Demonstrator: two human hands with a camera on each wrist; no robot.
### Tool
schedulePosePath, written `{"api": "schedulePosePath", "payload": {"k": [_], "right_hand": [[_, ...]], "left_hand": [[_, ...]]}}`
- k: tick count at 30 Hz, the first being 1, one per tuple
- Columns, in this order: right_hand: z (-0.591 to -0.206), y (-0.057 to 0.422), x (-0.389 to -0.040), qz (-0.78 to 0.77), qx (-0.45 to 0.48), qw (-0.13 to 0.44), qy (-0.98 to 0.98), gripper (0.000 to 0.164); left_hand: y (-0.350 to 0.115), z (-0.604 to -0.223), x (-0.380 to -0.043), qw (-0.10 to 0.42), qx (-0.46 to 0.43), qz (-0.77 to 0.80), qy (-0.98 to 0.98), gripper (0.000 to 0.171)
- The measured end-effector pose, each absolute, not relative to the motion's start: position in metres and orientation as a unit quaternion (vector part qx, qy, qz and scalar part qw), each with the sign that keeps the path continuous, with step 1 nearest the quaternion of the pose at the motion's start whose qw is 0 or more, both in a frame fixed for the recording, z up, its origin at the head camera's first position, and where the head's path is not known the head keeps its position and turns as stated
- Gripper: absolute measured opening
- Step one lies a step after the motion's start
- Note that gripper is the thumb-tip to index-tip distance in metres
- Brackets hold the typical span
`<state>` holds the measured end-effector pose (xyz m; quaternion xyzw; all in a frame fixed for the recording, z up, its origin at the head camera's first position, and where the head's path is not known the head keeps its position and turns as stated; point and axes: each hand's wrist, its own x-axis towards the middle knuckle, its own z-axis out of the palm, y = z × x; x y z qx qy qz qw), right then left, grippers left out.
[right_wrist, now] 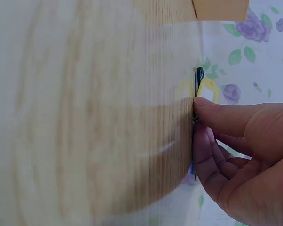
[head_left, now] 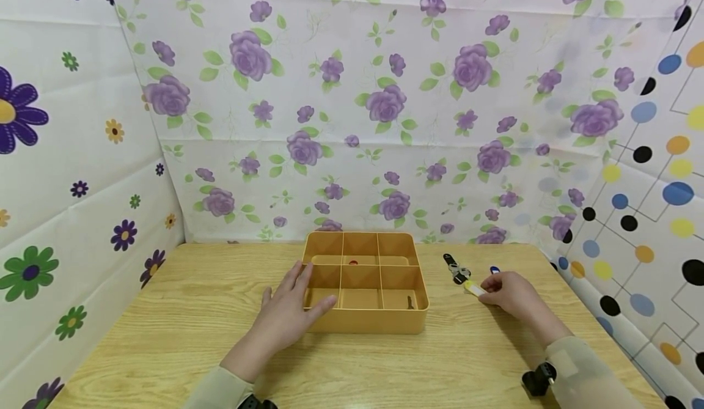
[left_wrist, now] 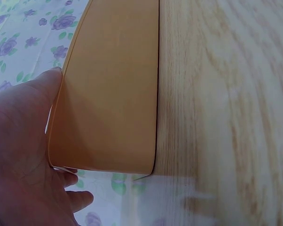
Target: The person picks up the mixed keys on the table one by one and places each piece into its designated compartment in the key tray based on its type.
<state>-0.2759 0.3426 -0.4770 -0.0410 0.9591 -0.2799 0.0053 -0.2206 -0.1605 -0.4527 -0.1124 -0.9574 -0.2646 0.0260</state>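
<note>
My left hand (head_left: pixel 284 316) lies against the left side of an orange-yellow compartment box (head_left: pixel 368 321), fingers straight along the left wall and thumb at the front rim. In the left wrist view the box's front wall (left_wrist: pixel 108 94) shows beside that hand. Right of the box, my right hand (head_left: pixel 513 297) pinches a yellow key tag (head_left: pixel 473 288) with a white label, low at the tabletop. Its thumb and fingertips also show close to the wood in the right wrist view. Just beyond the tag lies a dark strap-like item with silvery metal parts (head_left: pixel 458 270).
A blue tag (head_left: pixel 495 269) shows partly behind the right hand. Inside the box, a small red item (head_left: pixel 353 263) sits in the back middle compartment and a small dark key (head_left: pixel 410 302) in the front right one. Patterned cloth walls (head_left: pixel 352 115) surround the wooden table (head_left: pixel 231 280).
</note>
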Motion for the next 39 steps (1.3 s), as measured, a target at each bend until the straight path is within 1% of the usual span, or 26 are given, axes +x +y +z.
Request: {"api": "schedulePosePath", "payload": {"k": [7, 16, 24, 31, 39], "right_hand": [[-0.478, 0.343, -0.276, -0.288, -0.033, 0.014, 0.957, 0.025], [-0.478, 0.342, -0.273, -0.318, -0.023, 0.004, 0.948, 0.026], [-0.483, 0.342, -0.272, -0.311, -0.024, -0.010, 0.950, 0.021], [-0.483, 0.339, -0.269, -0.307, -0.025, -0.001, 0.951, 0.015], [-0.482, 0.334, -0.263, -0.329, -0.020, -0.008, 0.944, 0.017]], "left_hand": [[-0.161, -0.453, -0.220, 0.023, -0.114, -0.266, -0.957, 0.106], [-0.162, -0.454, -0.221, 0.024, -0.115, -0.266, -0.957, 0.107], [-0.162, -0.456, -0.223, 0.027, -0.118, -0.260, -0.958, 0.109], [-0.162, -0.456, -0.223, 0.024, -0.119, -0.267, -0.956, 0.103], [-0.162, -0.455, -0.222, 0.026, -0.119, -0.266, -0.956, 0.101]]}}
